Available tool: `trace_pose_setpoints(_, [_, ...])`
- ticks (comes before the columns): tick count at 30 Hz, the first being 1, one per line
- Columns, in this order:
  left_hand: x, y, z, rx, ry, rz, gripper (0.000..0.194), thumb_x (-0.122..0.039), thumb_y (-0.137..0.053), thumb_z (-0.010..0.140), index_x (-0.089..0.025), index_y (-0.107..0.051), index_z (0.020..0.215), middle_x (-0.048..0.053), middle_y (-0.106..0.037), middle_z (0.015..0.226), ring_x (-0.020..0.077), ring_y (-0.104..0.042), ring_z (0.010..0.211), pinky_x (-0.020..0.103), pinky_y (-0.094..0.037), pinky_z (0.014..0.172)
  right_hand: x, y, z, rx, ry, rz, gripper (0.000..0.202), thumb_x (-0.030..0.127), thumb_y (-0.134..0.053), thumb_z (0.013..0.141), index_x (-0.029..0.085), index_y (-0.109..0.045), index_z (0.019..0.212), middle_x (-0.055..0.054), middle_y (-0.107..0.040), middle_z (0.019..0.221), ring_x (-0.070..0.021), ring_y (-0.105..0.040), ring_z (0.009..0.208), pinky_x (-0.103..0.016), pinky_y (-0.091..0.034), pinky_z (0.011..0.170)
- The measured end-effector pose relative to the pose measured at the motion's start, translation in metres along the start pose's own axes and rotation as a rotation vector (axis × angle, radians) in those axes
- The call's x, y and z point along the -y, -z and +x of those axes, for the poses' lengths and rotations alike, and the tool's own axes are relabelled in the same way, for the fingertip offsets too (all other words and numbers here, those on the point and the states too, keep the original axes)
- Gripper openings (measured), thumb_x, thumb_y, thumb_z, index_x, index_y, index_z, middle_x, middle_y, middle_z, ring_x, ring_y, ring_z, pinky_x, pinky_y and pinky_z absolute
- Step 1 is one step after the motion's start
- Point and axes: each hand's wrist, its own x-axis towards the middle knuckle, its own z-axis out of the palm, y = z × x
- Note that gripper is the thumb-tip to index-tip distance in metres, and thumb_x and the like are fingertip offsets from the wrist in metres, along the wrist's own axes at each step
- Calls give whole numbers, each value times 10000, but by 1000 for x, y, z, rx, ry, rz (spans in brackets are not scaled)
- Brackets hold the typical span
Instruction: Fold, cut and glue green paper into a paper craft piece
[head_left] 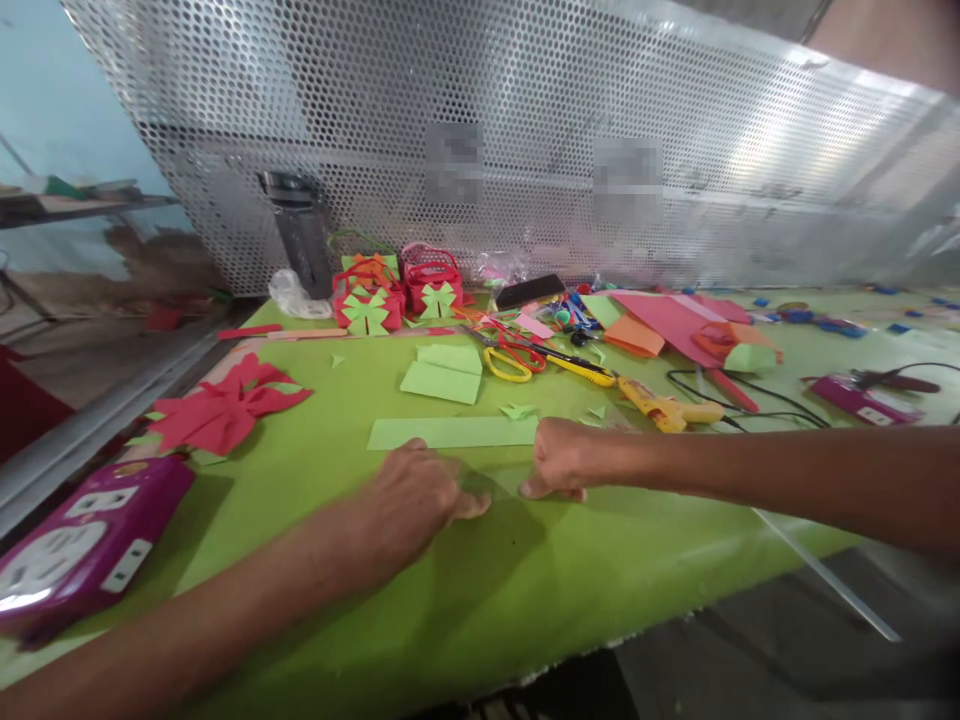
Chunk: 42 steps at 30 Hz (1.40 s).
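A pale green paper strip (pixel 454 432) lies flat across the green table in front of me. My left hand (pixel 420 490) rests at the strip's near edge, thumb stretched toward the right and the other fingers bent under, mostly hidden. At the strip's right end is my right hand (pixel 561 460), its fingers curled and its thumb pointing left; whether paper is pinched there is hard to make out. Behind the strip sits a folded light green paper (pixel 442 373), with small green scraps (pixel 517 411) beside it.
Yellow-handled scissors (pixel 508 365), a yellow cutter (pixel 577 367) and a yellow glue gun (pixel 664 405) lie behind my right hand. Red paper petals (pixel 229 405) and a purple power box (pixel 90 540) are left. Small red baskets (pixel 431 280) and a bottle (pixel 300 235) stand behind.
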Motion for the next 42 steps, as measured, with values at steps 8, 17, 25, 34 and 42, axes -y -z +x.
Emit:
trace_pose_setpoints(8, [4,-5,2,98,-12,157,367,-116,-438,864,-349,-619,1082,-3,-515,594,139,-445,529,322,-342,626,-59,4,-2,-57,26,52,255,279,-574,631,174,-501,411,5,-523,406,-122,-533,427,-223,-396,446])
trace_pose_setpoints(17, [-13,-4,7,23,55,70,357,-82,-439,861,-312,-648,1035,-4,-513,605,140,-462,578,278,-325,618,-45,18,-21,-394,217,51,225,280,-525,701,171,-508,504,28,-503,450,-105,-516,480,-199,-341,443])
trace_pose_setpoints(25, [-29,4,18,53,81,81,333,-53,-475,813,-283,-654,974,14,-587,666,151,-543,634,276,-364,634,-6,-8,-8,-55,398,387,82,87,-514,638,166,-530,624,48,-542,460,-104,-561,451,-188,-445,425])
trace_pose_setpoints(34, [-23,16,-20,-36,506,-277,105,-169,-556,786,-167,-633,714,3,-648,689,139,-570,644,253,-392,631,-13,-21,14,-34,407,313,35,168,-576,642,152,-568,672,41,-539,493,-81,-529,440,-162,-398,410])
trace_pose_setpoints(42, [-19,2,-42,-188,673,-413,182,-221,-540,786,-157,-591,624,7,-599,662,135,-541,650,250,-388,615,-13,-27,18,-99,409,229,134,215,-579,616,162,-652,716,38,-537,499,-83,-453,435,-189,-324,405])
